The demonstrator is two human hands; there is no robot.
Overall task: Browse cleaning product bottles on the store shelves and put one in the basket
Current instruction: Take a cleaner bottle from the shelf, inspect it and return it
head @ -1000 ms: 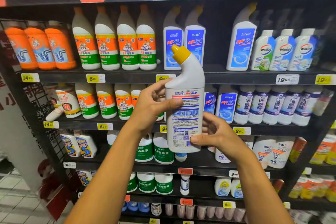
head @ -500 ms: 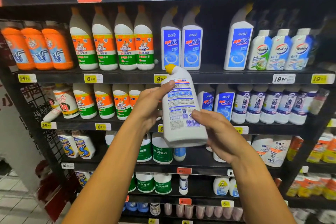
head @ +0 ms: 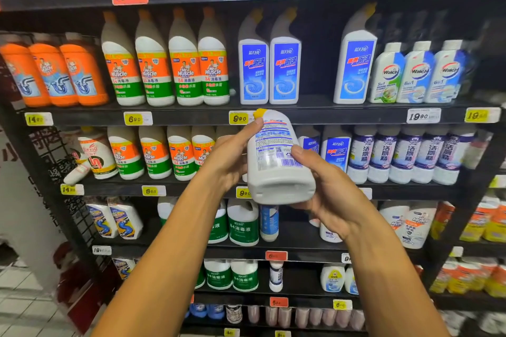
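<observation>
your left hand (head: pixel 232 156) and right hand (head: pixel 325 189) both clasp the white plastic yellow-capped bottle (head: pixel 276 161), tilted base-first toward you, before the black shelf (head: pixel 191 117).

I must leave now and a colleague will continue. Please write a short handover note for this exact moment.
Left hand: holds the white bottle near its neck.
Right hand: holds its lower part, thumb on the back label.
Bottle: off the shelf, tilted, base toward the camera, yellow cap away.
Done: one bottle picked.
Left: put it in the basket, which is not in view.
</observation>
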